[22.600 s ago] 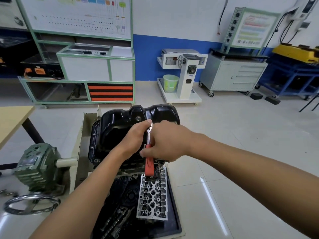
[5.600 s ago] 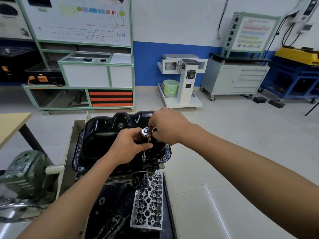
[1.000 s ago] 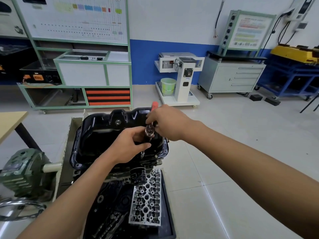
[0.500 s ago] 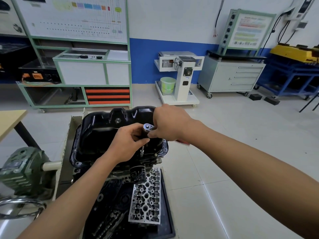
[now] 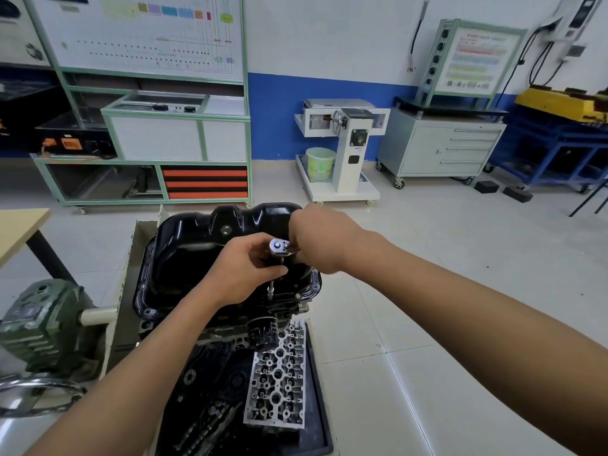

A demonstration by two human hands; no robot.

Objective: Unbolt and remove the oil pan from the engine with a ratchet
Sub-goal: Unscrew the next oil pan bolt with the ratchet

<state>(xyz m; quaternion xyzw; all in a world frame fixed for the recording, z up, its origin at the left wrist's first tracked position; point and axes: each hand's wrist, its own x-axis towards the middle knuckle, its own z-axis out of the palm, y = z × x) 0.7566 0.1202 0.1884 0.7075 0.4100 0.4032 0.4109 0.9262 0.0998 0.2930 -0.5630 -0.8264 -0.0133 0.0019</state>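
Note:
The black oil pan (image 5: 197,258) sits on top of the engine, which is mounted on a stand in front of me. A ratchet (image 5: 279,247) with a chrome head stands over the pan's near right flange, its extension (image 5: 271,287) reaching down to a bolt there. My left hand (image 5: 245,271) grips the extension just under the ratchet head. My right hand (image 5: 320,240) grips the ratchet handle, which is hidden under the hand.
A black floor tray (image 5: 324,422) below holds a silver cylinder head (image 5: 278,383) and dark engine parts. A green gearbox (image 5: 42,327) with a handwheel (image 5: 36,394) is at the left. A wooden table corner (image 5: 19,228) is at the far left. Cabinets line the back wall.
My right hand has swung the ratchet handle, so the red grip seen poking out one second ago is now hidden. The left hand stays on the extension.

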